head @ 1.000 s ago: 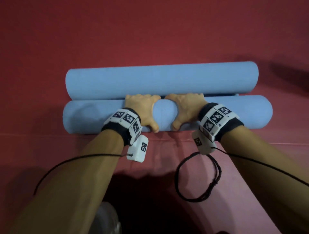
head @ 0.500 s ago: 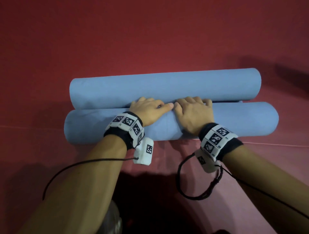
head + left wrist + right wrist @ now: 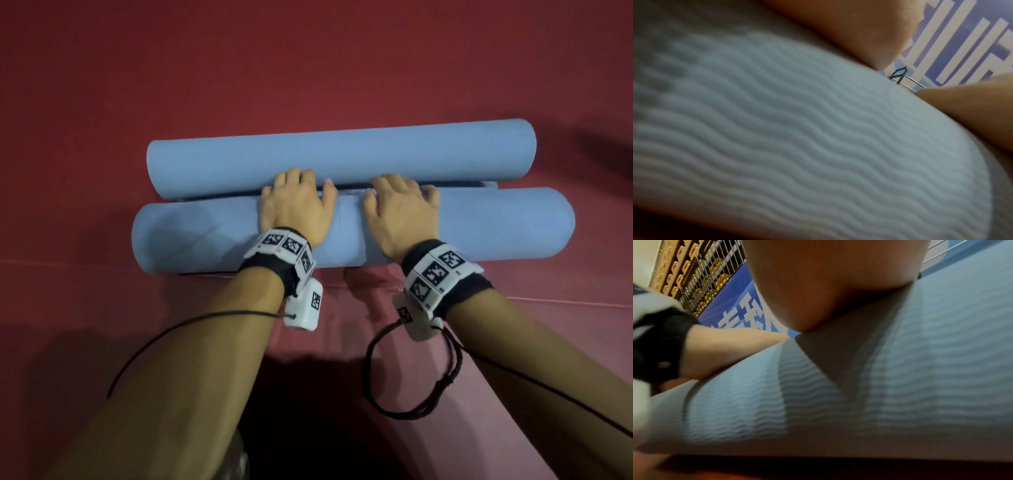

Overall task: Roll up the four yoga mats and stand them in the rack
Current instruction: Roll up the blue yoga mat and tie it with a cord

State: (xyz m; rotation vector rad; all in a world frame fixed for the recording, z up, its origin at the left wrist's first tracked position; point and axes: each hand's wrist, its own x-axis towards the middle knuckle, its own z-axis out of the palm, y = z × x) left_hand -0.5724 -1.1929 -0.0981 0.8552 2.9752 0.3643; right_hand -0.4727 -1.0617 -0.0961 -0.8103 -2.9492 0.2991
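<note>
Two rolled blue yoga mats lie side by side on the red floor, the far roll (image 3: 342, 154) touching the near roll (image 3: 496, 229). A thin flat blue edge (image 3: 489, 184) shows in the groove between them. My left hand (image 3: 294, 205) and right hand (image 3: 400, 212) press palm-down on top of the near roll, a little apart. Their fingers reach over its far side into the groove, where the tips are hidden. Close up, the left wrist view shows the mat's wavy ribbed surface (image 3: 797, 138), and so does the right wrist view (image 3: 910, 386).
Red floor mats (image 3: 308, 68) with a seam line (image 3: 548, 301) stretch all around the rolls. A blue banner with white characters (image 3: 740, 309) and a wire cage holding yellow items (image 3: 694, 272) stand in the background. A small metal frame (image 3: 902, 79) shows beyond the roll.
My hands have shifted from clasping the near roll, thumbs on its near side, to lying flat on top. They have moved apart, with their fingers now pointing forward.
</note>
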